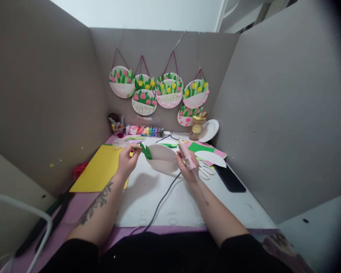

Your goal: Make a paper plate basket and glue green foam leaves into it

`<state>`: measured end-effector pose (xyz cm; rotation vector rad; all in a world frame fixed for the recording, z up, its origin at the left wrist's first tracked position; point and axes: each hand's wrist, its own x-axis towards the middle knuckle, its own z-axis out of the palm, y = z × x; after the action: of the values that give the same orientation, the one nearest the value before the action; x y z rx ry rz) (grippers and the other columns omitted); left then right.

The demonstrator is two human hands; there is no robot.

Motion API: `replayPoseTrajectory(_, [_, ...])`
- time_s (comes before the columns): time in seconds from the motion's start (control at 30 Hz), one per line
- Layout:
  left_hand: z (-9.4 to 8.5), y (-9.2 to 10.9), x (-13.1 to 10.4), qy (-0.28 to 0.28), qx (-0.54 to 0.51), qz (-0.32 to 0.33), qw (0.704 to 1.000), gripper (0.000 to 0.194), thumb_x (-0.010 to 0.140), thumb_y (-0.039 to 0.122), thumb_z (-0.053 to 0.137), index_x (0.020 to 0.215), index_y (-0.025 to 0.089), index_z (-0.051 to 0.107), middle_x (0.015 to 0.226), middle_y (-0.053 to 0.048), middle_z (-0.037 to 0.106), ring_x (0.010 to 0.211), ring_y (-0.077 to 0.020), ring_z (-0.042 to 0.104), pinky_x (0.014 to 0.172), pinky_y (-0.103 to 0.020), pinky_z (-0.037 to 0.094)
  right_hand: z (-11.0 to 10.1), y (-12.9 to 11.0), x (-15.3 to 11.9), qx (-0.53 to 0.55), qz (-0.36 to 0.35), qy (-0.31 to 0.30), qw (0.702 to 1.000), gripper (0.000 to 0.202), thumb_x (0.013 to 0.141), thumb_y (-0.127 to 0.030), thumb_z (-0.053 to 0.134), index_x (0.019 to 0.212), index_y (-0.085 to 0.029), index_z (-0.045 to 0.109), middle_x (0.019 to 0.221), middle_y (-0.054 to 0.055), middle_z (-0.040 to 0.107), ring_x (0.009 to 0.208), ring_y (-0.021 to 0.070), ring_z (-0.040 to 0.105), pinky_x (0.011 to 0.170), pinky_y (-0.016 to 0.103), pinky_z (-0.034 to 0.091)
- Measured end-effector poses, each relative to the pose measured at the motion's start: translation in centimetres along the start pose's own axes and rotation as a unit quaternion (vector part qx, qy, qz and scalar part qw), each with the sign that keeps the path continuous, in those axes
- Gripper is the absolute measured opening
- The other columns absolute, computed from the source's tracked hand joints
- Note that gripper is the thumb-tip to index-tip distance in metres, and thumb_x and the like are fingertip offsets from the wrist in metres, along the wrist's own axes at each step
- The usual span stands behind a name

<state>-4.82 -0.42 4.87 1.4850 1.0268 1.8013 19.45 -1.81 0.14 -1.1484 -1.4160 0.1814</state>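
Observation:
My left hand [128, 159] is closed in a pinch on a small green paper piece [136, 147], at the left of a white paper plate [160, 151]. Green paper leaves [146, 151] stand at the plate's left edge. A half plate covers the plate's lower part like a pocket. My right hand [189, 167] is wrapped around a pink glue gun [186, 155], its nozzle pointing up and away from me, with a clear glue stick [201, 185] out of its back. The right fingertips are at the plate's right edge; whether they grip it I cannot tell.
Finished plate baskets [169, 96] hang on the back panel. Paint bottles [153, 131] and a jar [197, 127] stand below. Yellow paper [102, 170] lies left; white scissors [206, 171], a cut plate piece [211, 157] and a black phone [230, 178] lie right. A black cord [161, 201] crosses the table.

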Motion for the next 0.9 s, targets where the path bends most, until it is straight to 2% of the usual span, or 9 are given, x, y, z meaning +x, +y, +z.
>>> replayPoseTrajectory(0.27, [0.3, 0.1, -0.1, -0.013, -0.026, -0.043, 0.999, 0.018, 0.069, 0.002, 0.066, 0.066, 0.02, 0.069, 0.077, -0.003, 0.065, 0.083, -0.0158, 0.055, 0.072, -0.021, 0.039, 0.3, -0.5, -0.6, -0.015, -0.03, -0.028, 0.999, 0.025, 0.08, -0.033, 0.056, 0.102, -0.021, 0.057, 0.098, 0.007, 0.068, 0.089, 0.0213, 0.065, 0.08, 0.035, 0.05])
replayPoseTrajectory(0.43, [0.3, -0.8, 0.0, -0.052, 0.004, -0.029, 0.998, 0.019, 0.07, 0.003, 0.066, 0.067, 0.021, 0.069, 0.078, -0.003, 0.065, 0.082, -0.0154, 0.053, 0.073, -0.02, 0.039, 0.2, -1.1, -0.7, -0.036, -0.032, -0.036, 0.998, 0.024, 0.08, -0.035, 0.055, 0.1, -0.021, 0.057, 0.091, 0.006, 0.069, 0.085, 0.0218, 0.066, 0.079, 0.036, 0.05])
replayPoseTrajectory(0.63, [0.7, -2.0, 0.0, -0.052, -0.031, -0.082, 0.995, 0.02, 0.068, 0.001, 0.064, 0.067, 0.02, 0.068, 0.076, -0.003, 0.063, 0.078, -0.0164, 0.052, 0.066, -0.02, 0.038, 0.2, -1.2, -0.8, -0.025, -0.038, -0.041, 0.998, 0.025, 0.079, -0.033, 0.055, 0.101, -0.022, 0.057, 0.094, 0.006, 0.069, 0.086, 0.0216, 0.065, 0.079, 0.035, 0.05])
replayPoseTrajectory(0.77, [0.8, -2.8, 0.0, -0.068, -0.016, -0.074, 0.995, 0.018, 0.068, 0.004, 0.065, 0.067, 0.021, 0.068, 0.074, -0.002, 0.062, 0.074, -0.015, 0.05, 0.064, -0.019, 0.037, 0.2, -1.2, -0.8, -0.022, -0.031, -0.039, 0.999, 0.025, 0.079, -0.033, 0.056, 0.1, -0.021, 0.057, 0.094, 0.006, 0.069, 0.085, 0.0214, 0.065, 0.079, 0.035, 0.05])
replayPoseTrajectory(0.9, [1.0, -3.8, 0.1, -0.098, 0.055, -0.04, 0.993, 0.015, 0.068, 0.008, 0.067, 0.07, 0.022, 0.069, 0.072, 0.0, 0.061, 0.066, -0.0139, 0.045, 0.063, -0.02, 0.036, 0.2, -1.3, -0.8, -0.025, -0.031, -0.041, 0.998, 0.024, 0.079, -0.034, 0.056, 0.099, -0.022, 0.057, 0.094, 0.007, 0.07, 0.085, 0.0215, 0.065, 0.079, 0.035, 0.05])
